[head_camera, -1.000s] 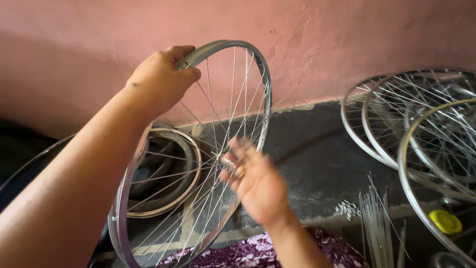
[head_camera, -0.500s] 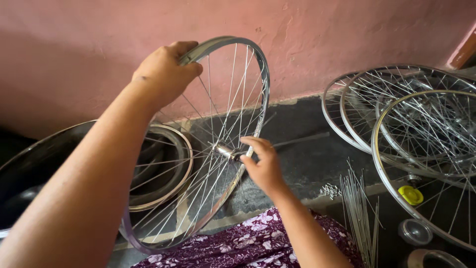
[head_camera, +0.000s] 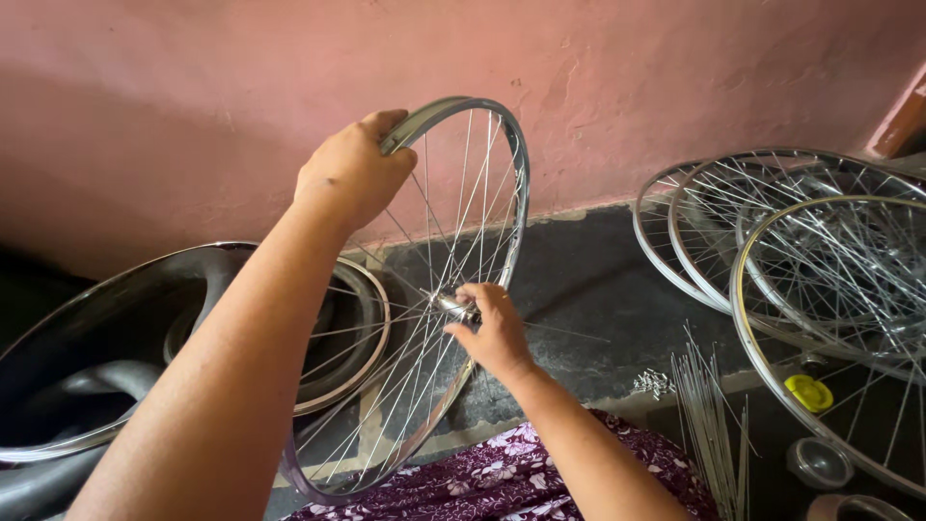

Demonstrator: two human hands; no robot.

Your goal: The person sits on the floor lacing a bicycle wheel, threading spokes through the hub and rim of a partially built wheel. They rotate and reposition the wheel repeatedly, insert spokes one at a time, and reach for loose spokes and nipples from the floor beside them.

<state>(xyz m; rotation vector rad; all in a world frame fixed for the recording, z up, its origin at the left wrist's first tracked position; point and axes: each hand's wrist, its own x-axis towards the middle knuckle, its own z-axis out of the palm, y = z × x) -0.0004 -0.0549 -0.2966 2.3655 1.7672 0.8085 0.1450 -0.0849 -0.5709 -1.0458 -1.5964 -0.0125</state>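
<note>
A shiny spoked bicycle wheel rim point(head_camera: 516, 183) stands upright on edge in front of me, tilted toward the pink wall. My left hand point(head_camera: 355, 176) grips the top of the rim. My right hand point(head_camera: 494, 328) pinches the metal hub point(head_camera: 451, 306) at the wheel's centre, fingers closed on it. Thin spokes fan out from the hub to the rim. The wheel's lower edge rests near my purple flowered cloth point(head_camera: 502, 482).
More bare rims point(head_camera: 357, 289) and a black tyre point(head_camera: 68, 386) lie at the left. Several spoked wheels point(head_camera: 801, 251) are stacked at the right. Loose spokes point(head_camera: 709, 415), a heap of small nipples point(head_camera: 654, 383), a yellow cap point(head_camera: 808, 392) and a small metal bowl point(head_camera: 818, 461) lie on the dark floor.
My right hand moved from open against the spokes to gripping the hub. The view shifted left, so the stacked wheels slid toward the right edge. My left hand kept its hold.
</note>
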